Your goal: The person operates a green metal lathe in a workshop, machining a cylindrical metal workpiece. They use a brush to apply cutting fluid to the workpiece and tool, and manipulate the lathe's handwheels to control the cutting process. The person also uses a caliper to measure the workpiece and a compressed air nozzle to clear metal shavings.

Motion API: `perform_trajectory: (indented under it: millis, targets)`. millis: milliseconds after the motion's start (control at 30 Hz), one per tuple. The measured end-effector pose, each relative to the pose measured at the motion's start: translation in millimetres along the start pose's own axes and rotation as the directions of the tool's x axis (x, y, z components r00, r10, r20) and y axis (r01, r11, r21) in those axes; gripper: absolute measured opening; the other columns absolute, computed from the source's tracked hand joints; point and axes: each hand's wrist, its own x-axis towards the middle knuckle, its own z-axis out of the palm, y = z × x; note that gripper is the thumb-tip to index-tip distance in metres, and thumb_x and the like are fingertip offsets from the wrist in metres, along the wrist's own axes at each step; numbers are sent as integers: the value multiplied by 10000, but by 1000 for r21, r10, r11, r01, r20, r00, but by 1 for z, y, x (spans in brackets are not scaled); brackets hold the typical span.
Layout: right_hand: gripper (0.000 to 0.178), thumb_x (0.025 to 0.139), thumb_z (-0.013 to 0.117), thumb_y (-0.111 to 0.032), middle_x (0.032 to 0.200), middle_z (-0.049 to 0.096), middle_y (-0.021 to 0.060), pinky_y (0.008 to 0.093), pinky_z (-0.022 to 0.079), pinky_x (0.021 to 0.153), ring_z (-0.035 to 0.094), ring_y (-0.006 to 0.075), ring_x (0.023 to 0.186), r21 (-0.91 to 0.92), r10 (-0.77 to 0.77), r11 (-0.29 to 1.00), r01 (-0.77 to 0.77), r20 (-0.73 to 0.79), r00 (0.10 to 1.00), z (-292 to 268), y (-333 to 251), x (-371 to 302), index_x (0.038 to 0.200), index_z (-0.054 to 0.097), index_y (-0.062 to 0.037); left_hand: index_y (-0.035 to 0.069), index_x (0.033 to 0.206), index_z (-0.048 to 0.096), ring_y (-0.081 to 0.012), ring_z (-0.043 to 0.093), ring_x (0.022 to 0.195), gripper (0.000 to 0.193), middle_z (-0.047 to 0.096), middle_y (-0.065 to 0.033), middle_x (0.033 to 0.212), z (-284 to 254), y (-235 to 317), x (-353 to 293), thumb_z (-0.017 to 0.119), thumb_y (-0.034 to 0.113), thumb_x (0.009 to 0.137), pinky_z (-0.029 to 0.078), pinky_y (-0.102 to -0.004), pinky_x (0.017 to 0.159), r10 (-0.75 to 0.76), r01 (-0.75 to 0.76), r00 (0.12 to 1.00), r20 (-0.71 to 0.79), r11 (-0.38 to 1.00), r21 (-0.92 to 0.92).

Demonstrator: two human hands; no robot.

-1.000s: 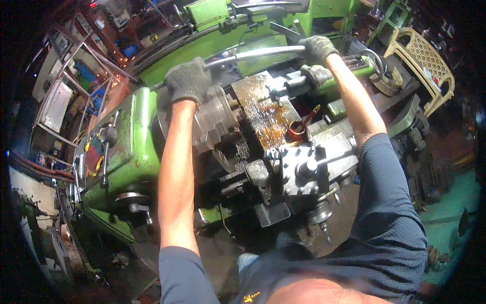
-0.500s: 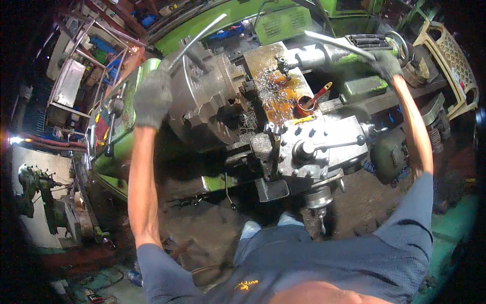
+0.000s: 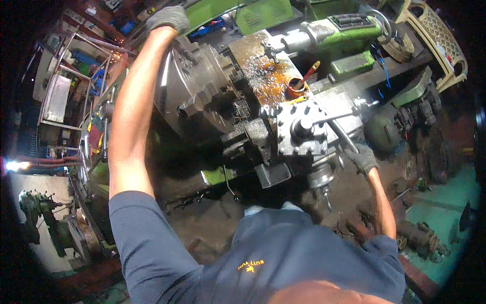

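The gloved left hand (image 3: 167,17) is resting, fingers curled, on the far lathe chuck (image 3: 195,86); the gloved right hand (image 3: 363,159) is grasping the tool-post handle (image 3: 340,133).

Gloved left hand (image 3: 167,17) is resting on top of the lathe chuck (image 3: 195,88), upper left of frame. Gloved right hand (image 3: 362,159) is gripping the tool-post lever (image 3: 340,133), centre-right, w/ an orange oil cup (image 3: 295,87) sitting above, near centre top.

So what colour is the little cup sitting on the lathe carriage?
The little cup is orange-red, with a red-handled brush standing in it; the head view shows it best.
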Motion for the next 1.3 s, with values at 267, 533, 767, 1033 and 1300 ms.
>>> perform_trajectory:
  millis: [267,533,767,1033,1300]
  targets:
    - [549,879,676,-563,1004,726,168,441,532,819,704,289,916,-98,-147,983,154,75,986,17,-27,10,1111,700,-66,27,1039,747,-427,682,1000,565,704,-254,1063,68,-71,-31,505,521,912,520,-485,892,-163,143,986,-45,943,-300]
    - [347,927,712,-342,1032,746,116,361,547,845,711,225,962,-27,-243,970,242,-139,960,-53,-36,23,1156,704,-81,73,1129,718,-420,657,1050,514,699,-217,1104,81,-27,-100,478,508,999,513,-452,889,-323,-155,774,-545,737,-657]
    - [306,919,712,-347,1063,733,95,396,549,823,709,299,969,-362,-726,687,630,-301,618,-114,-218,57,1128,711,-124,75,1003,721,-437,659,977,452,697,-227,996,42,-1,-111,487,461,998,501,-498,849,-344,-50,837,-426,726,-685]
    - [392,892,689,-402,1227,659,133,479,498,955,611,359,1152,-659,-878,143,738,260,402,22,-412,173,1233,654,-211,126,1110,725,-444,644,1017,511,698,-205,1082,63,-12,-98,498,567,986,507,-501,880,-331,-23,854,-402,747,-664]
    - [383,892,670,-334,1187,711,140,465,522,954,664,363,1104,-421,-863,52,906,438,253,78,-435,221,1250,701,-200,144,1042,712,-434,648,969,508,703,-193,1000,58,-20,-113,446,575,998,495,-537,845,-304,-3,876,-374,771,-636]
